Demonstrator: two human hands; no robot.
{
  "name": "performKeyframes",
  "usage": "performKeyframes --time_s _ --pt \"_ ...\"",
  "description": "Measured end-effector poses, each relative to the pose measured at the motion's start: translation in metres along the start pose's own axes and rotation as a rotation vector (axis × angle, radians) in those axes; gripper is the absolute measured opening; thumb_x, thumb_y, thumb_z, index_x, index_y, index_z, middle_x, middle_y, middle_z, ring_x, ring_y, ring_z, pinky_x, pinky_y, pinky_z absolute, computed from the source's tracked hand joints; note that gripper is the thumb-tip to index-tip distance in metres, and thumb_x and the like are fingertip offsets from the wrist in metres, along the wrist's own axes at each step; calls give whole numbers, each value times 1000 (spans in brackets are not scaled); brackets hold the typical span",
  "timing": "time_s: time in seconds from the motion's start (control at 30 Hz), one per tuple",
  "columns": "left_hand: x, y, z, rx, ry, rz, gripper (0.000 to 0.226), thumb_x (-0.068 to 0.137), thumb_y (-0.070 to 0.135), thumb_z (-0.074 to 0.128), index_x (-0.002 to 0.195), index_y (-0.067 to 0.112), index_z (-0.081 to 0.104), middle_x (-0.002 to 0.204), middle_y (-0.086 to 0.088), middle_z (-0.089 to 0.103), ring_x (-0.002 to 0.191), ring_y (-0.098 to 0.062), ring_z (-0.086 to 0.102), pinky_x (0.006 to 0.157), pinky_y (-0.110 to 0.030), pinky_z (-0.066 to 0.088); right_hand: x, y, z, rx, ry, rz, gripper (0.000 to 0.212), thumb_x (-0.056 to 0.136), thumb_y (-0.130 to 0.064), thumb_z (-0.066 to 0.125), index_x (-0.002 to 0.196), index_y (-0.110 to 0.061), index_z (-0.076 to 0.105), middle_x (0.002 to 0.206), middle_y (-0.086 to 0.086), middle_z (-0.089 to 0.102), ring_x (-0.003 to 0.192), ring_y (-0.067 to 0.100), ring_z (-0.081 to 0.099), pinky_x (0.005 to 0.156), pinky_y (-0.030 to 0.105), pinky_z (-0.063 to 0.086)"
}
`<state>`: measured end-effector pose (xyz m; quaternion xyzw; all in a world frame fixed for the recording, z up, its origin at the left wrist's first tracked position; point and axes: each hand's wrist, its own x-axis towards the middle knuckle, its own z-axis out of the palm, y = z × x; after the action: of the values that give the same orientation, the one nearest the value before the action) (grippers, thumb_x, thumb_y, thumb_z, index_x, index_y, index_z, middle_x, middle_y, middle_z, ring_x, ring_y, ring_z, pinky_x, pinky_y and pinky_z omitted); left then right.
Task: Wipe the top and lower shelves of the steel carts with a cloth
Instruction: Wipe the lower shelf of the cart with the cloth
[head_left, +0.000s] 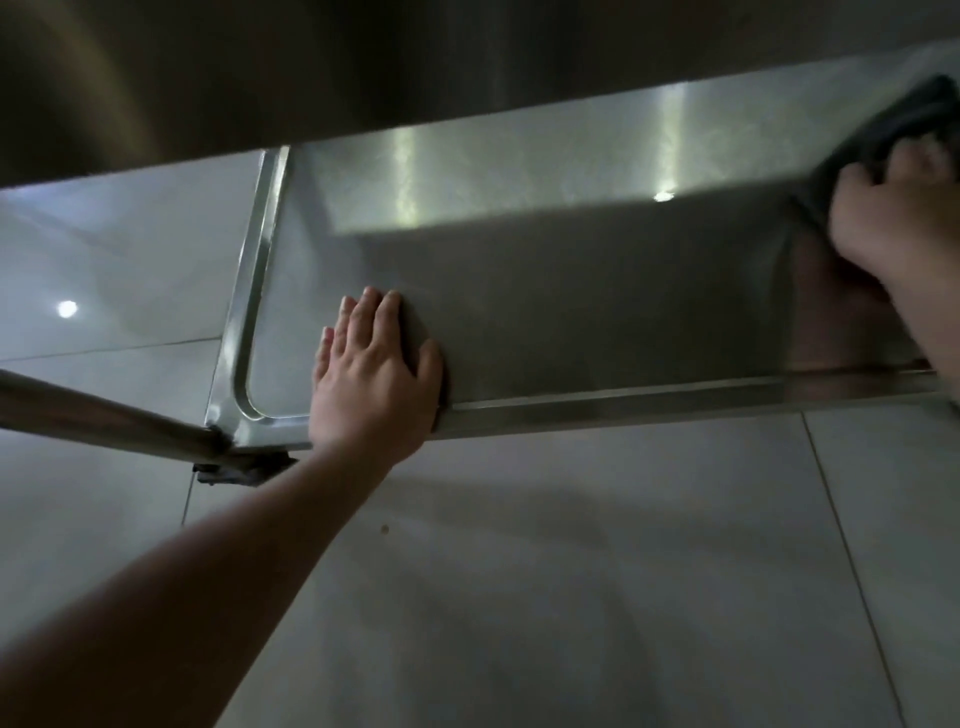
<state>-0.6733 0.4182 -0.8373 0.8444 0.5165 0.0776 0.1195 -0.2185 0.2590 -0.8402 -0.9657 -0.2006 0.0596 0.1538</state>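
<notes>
The lower shelf (571, 291) of a steel cart stretches across the view, with a raised rim along its front and left sides. My left hand (371, 374) lies flat on the shelf near its front left corner, fingers straight, thumb at the front rim. At the far right, my right hand (893, 218) grips a dark grey cloth (904, 124) bunched against the shelf surface. The cloth's right part runs out of the frame. The underside of the shelf above (363, 62) darkens the top of the view.
A steel cart leg (104, 415) slants in from the left to the shelf's front left corner, with a caster mount (239, 473) below it. Glossy light floor tiles (571, 571) lie in front of and to the left of the cart.
</notes>
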Motion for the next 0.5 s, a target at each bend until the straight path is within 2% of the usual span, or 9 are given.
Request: performKeyframes --time_s 0.03,0.07,0.17,0.27,0.37,0.43,0.5 --pt "-1 1 0 -7 2 -6 76 98 65 31 165 29 28 175 3 21 162 -15 9 132 -40 7 -12 -37 5 -114 -36 32 84 93 -65 14 165 -24 21 176 -6 14 161 37 9 128 60 8" --pt "0 1 1 -5 7 -10 75 99 65 31 165 29 28 175 4 21 162 -14 8 132 -40 7 -25 -73 15 -160 -62 -48 82 94 -66 13 166 -26 21 176 -9 13 161 35 8 127 60 7" --pt "1 0 1 5 12 -9 74 99 64 32 164 30 30 175 5 23 162 -14 9 132 -39 7 -64 -184 43 -170 -170 -380 76 99 -65 17 167 -30 21 176 -12 11 162 31 4 128 57 5" --pt "2 1 1 -3 24 -24 71 99 61 35 163 31 32 174 6 25 162 -14 12 132 -39 9 -110 -237 60 -238 -290 -640 71 104 -63 19 168 -32 16 176 -14 6 163 29 0 129 55 1" --pt "2 1 0 -26 35 -32 69 98 59 35 161 32 35 173 7 27 161 -13 13 132 -39 11 -156 -234 64 -272 -366 -906 71 104 -66 16 168 -37 11 176 -18 4 163 23 -3 129 50 -3" --pt "1 0 0 -21 38 -27 69 98 60 33 161 33 35 173 7 27 161 -13 13 132 -38 10 -167 -192 59 -283 -388 -1086 74 100 -72 11 167 -42 9 175 -21 4 163 19 -4 128 44 -7" --pt "2 -2 1 -20 33 -17 69 98 61 32 162 33 34 173 6 27 161 -13 13 132 -38 9 -156 -133 45 -275 -355 -1186 74 98 -75 10 166 -46 12 173 -24 10 163 18 2 128 41 -4"
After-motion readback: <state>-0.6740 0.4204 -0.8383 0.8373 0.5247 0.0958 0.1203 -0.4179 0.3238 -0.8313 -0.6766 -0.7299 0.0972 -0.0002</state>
